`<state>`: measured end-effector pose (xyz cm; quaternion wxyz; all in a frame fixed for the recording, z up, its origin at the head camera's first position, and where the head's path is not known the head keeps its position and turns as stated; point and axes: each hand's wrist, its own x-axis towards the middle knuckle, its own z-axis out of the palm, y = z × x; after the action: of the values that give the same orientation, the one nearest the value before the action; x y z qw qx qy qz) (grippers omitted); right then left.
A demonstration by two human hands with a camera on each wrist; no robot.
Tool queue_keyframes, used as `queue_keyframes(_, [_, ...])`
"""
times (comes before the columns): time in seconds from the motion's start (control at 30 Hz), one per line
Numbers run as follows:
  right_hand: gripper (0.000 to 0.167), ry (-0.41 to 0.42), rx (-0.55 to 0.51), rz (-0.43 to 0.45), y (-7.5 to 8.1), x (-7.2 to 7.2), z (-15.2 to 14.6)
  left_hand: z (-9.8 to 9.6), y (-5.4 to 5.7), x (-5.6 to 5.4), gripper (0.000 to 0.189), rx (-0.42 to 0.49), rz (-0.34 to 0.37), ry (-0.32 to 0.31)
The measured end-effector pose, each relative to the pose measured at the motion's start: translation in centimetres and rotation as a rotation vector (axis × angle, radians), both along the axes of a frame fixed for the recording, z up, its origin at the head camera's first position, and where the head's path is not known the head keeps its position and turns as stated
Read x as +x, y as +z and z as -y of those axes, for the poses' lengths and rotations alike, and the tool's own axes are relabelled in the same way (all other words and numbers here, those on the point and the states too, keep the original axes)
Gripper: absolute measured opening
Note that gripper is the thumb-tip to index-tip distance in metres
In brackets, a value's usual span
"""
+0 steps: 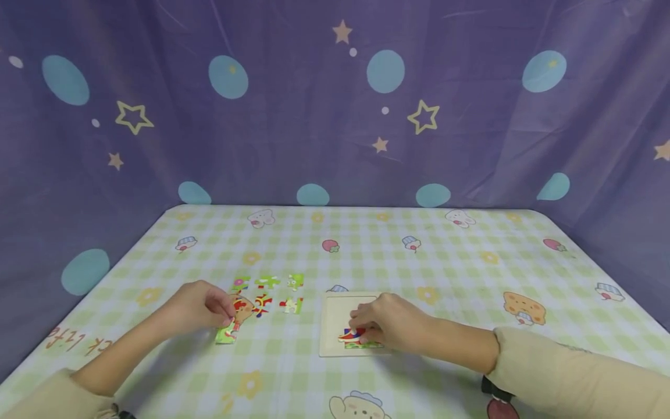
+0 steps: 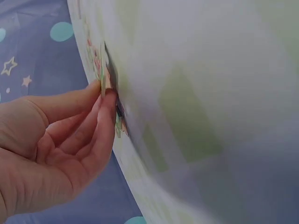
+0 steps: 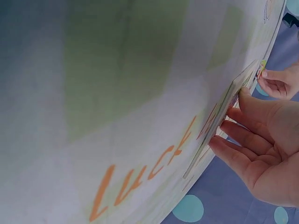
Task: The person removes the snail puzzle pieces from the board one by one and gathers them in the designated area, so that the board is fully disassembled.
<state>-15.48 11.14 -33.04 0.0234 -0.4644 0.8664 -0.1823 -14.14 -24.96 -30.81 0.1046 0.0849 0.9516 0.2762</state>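
Note:
My left hand is at the left of the table, above the loose pieces. Its thumb and fingers pinch a thin jigsaw piece, seen edge-on in the left wrist view. Below that hand lies a green-and-red piece. My right hand is over the cream puzzle tray, thumb and bent fingertips around a red, blue and yellow jigsaw piece at the tray's lower part. A green strip of puzzle shows beneath it. The right hand partly hides the tray's right side.
Several loose jigsaw pieces lie between the hands, among them a green one, a corner piece and a red-yellow one. A checked, printed cloth covers the table. A purple curtain hangs behind.

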Motion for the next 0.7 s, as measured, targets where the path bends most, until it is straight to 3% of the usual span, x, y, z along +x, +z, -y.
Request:
queue_keyframes(0.2, [0.016, 0.005, 0.018, -0.009, 0.1, 0.0, 0.0, -0.2, -0.1, 0.4, 0.008, -0.067, -0.061, 0.024])
queue_keyframes(0.37, [0.012, 0.03, 0.019, -0.024, 0.2, 0.0, -0.1, -1.0, 0.7, 0.5, 0.007, -0.073, -0.092, 0.016])
queue_keyframes(0.57, [0.009, 0.045, 0.021, -0.02, 0.2, 0.1, -0.2, -4.1, 1.6, 0.2, 0.008, -0.005, -0.124, -0.079])
queue_keyframes(0.7, [0.014, 0.029, 0.063, -0.019, 0.4, 0.0, -0.7, -7.0, 1.6, -0.3, 0.01, 0.027, -0.146, -0.188])
